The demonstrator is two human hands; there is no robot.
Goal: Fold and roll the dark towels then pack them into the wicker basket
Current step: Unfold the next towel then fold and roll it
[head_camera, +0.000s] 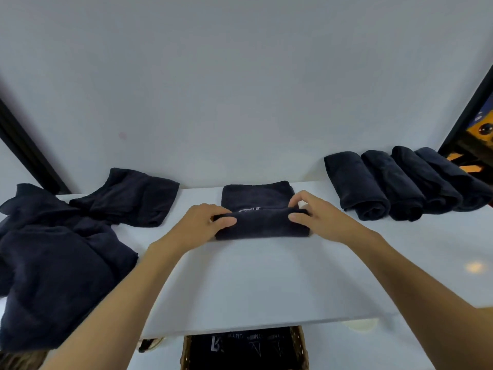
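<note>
Both forearms reach forward over the white table point(240, 284), bare, elbows out of view. Left hand point(205, 222) grips the left end of the half-rolled towel point(261, 225): fingers curled over the top, thumb pressed on the near face. Right hand point(317, 217) mirrors it on the right end, thumb on the near face, fingers arched over the roll. Both hands are clamped on the cloth.

The towel lies mid-table near the far edge. Its near part is rolled; the unrolled part lies flat beyond, toward the wall. White embroidered mark point(249, 209) on the flat part, mostly hidden by the roll; unreadable.

Four rolled towels point(392, 188) lie side by side, touching, at far right. Loose towel pile point(53, 263) at left, draping over the table's near edge.

Wicker basket point(301, 345) sits below the near table edge, centre. A dark cloth inside bears pale lettering point(234, 340), too blurred to read.
</note>
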